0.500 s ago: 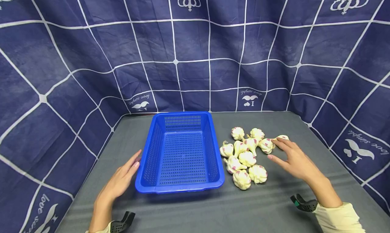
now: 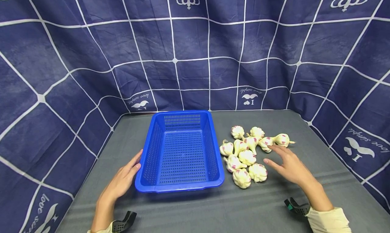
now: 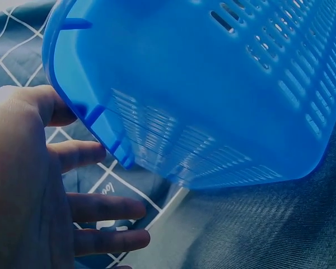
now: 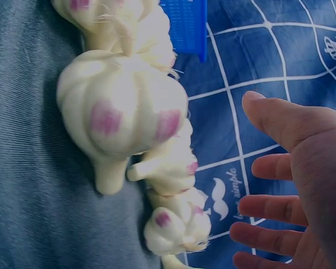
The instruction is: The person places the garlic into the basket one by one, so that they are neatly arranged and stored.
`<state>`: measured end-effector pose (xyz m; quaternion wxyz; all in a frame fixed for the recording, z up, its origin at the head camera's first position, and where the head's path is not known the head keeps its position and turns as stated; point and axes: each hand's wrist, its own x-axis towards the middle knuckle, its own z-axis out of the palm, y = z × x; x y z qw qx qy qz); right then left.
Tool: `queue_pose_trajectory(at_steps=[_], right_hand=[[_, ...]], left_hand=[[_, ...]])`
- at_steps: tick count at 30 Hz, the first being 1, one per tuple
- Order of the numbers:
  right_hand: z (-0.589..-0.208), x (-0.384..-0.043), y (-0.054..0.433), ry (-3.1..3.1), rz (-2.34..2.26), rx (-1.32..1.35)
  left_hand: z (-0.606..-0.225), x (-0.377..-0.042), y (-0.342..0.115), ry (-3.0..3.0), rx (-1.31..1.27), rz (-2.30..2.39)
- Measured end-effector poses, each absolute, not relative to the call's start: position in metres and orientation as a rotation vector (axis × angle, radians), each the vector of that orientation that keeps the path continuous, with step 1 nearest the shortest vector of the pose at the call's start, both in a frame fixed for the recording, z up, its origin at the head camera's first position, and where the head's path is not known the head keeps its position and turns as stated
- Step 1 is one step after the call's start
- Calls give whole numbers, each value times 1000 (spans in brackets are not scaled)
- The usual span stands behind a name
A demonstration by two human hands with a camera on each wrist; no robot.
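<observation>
A blue plastic basket with slotted walls stands on the grey cloth, nothing inside it. Beside its left wall is my left hand, fingers extended; in the left wrist view the thumb and forefinger lie at the basket's rim, apparently touching it. To the right of the basket lie several garlic bulbs with purple patches. My right hand hovers low at the right of this group, fingers spread and holding nothing. A large bulb fills much of the right wrist view, apart from the hand.
The grey cloth covers the table top. Behind it and on both sides hangs a dark blue curtain with a white grid. One bulb lies at the far right of the group, its stem pointing right. Each wrist wears a black strap-like device.
My right hand has drawn a little to the left and nearer to me, uncovering the rightmost bulb. The left hand, basket and bulbs look nearly unchanged.
</observation>
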<state>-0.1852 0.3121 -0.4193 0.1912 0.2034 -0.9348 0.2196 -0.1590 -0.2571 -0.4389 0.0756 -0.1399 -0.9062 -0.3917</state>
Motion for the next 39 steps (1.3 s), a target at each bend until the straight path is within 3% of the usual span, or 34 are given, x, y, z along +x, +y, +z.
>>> queue_pose_trajectory(at_steps=[21, 39], right_hand=[[-441, -180, 305, -2735, 684, 447], [-449, -175, 297, -2877, 879, 146]], left_hand=[[-444, -160, -255, -2666, -426, -1127], [-451, -159, -253, -2644, -425, -1145]])
